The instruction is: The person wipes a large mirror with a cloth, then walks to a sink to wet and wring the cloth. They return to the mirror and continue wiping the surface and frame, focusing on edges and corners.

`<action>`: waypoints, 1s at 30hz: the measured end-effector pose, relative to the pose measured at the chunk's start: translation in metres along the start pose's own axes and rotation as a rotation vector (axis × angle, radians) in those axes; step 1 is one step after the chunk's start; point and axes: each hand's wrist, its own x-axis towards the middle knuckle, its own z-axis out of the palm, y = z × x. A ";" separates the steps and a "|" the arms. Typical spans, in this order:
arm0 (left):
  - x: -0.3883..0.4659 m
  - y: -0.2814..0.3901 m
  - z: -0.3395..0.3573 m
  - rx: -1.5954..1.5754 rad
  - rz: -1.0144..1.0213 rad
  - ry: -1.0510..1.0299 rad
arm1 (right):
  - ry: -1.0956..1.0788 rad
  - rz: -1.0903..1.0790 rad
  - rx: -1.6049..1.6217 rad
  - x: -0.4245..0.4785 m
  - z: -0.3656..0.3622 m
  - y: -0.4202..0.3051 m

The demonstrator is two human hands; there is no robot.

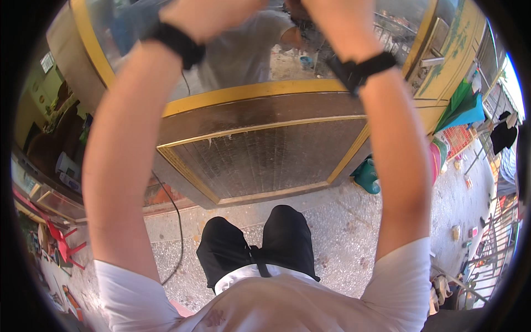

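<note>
Both arms reach up to a brown door with a glass pane [236, 54] edged in gold trim. My left hand [211, 16] is blurred at the top edge, in front of the pane. Farther right, my right hand [338, 16] is also in front of the glass. The picture's edge cuts off the fingers of both, so whatever they hold or touch is hidden. Each wrist wears a black band. The glass reflects a person and the ground outside. Below it is a dusty brown lower panel [265, 162] with a gold border. A metal lever handle [432, 61] sits at the right.
A black cable [180, 224] runs along the speckled floor [344, 240] on the left. Green rubber boots [367, 178] stand by the door's right corner. A red plastic stool [64, 242] is far left. A metal railing [489, 249] and small scattered objects lie right.
</note>
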 end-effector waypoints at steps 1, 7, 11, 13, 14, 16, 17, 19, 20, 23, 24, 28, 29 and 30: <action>0.000 0.030 -0.006 -0.235 -0.167 -0.204 | -0.167 0.137 0.058 -0.034 -0.010 -0.007; -0.091 0.169 0.027 -0.230 -0.117 -0.345 | -0.469 0.388 0.093 -0.184 -0.068 -0.088; -0.091 0.159 0.033 -0.328 -0.111 -0.268 | -0.205 0.696 0.197 -0.195 -0.048 -0.135; -0.096 0.142 0.036 -0.639 -0.252 -0.123 | -0.138 0.878 0.230 -0.183 -0.014 -0.150; -0.098 0.131 0.033 -0.601 -0.237 -0.109 | -0.172 0.975 0.141 -0.167 0.000 -0.154; -0.105 0.112 0.018 -0.556 -0.190 -0.110 | -0.176 1.090 0.013 -0.135 0.018 -0.150; -0.113 0.106 0.007 -0.547 -0.161 -0.129 | -0.149 1.108 -0.022 -0.128 0.023 -0.142; -0.152 0.084 -0.019 -0.479 -0.183 -0.145 | -0.108 0.854 -0.011 -0.125 0.025 -0.130; -0.170 0.068 -0.034 -0.322 -0.177 -0.091 | -0.140 0.667 0.045 -0.124 0.023 -0.118; -0.233 0.031 -0.044 0.090 -0.415 -0.017 | -0.198 0.218 -0.031 -0.146 -0.001 -0.053; -0.253 0.011 -0.043 0.106 -0.495 0.023 | -0.208 0.202 -0.073 -0.152 -0.009 -0.033; -0.321 -0.024 -0.012 0.124 -0.811 -0.054 | -0.141 0.499 -0.415 -0.192 -0.061 0.055; -0.318 -0.021 -0.006 0.135 -0.810 -0.042 | -0.089 0.618 -0.533 -0.216 -0.069 0.075; -0.313 -0.017 -0.001 0.148 -0.812 -0.029 | -0.003 0.772 -0.446 -0.219 -0.077 0.078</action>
